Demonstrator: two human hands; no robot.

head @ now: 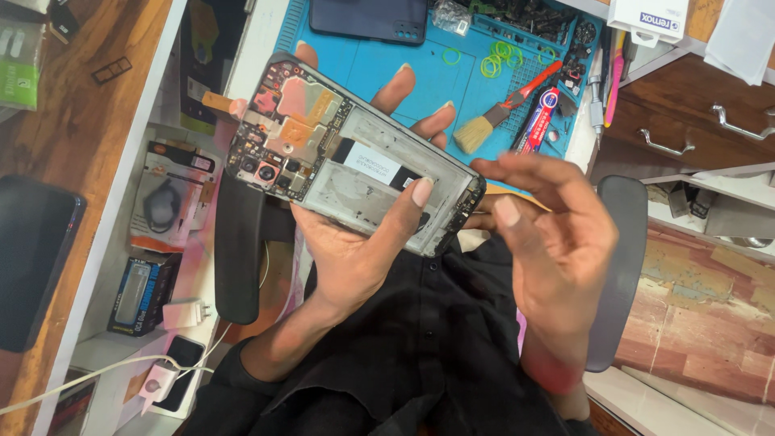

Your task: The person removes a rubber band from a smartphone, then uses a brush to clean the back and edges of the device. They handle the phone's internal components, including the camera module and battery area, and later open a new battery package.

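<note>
My left hand [355, 242] holds an opened smartphone [347, 153] with its back cover off, its circuit board and camera modules at the upper left and the bare battery bay in the middle. My thumb presses on the lower right edge of the frame and my fingers wrap behind it. My right hand [549, 234] hovers just right of the phone's end, fingers loosely curled, holding nothing that I can see. Both hands are above my lap in a black shirt.
A blue work mat [387, 64] lies beyond, with a dark phone back cover [367, 18], green rubber rings [496, 56], a brush [484, 129], a glue tube [539, 121] and a parts tray [533, 20]. Boxes and chargers sit on the shelf at left [161, 266]. Wooden drawers stand at right [694, 121].
</note>
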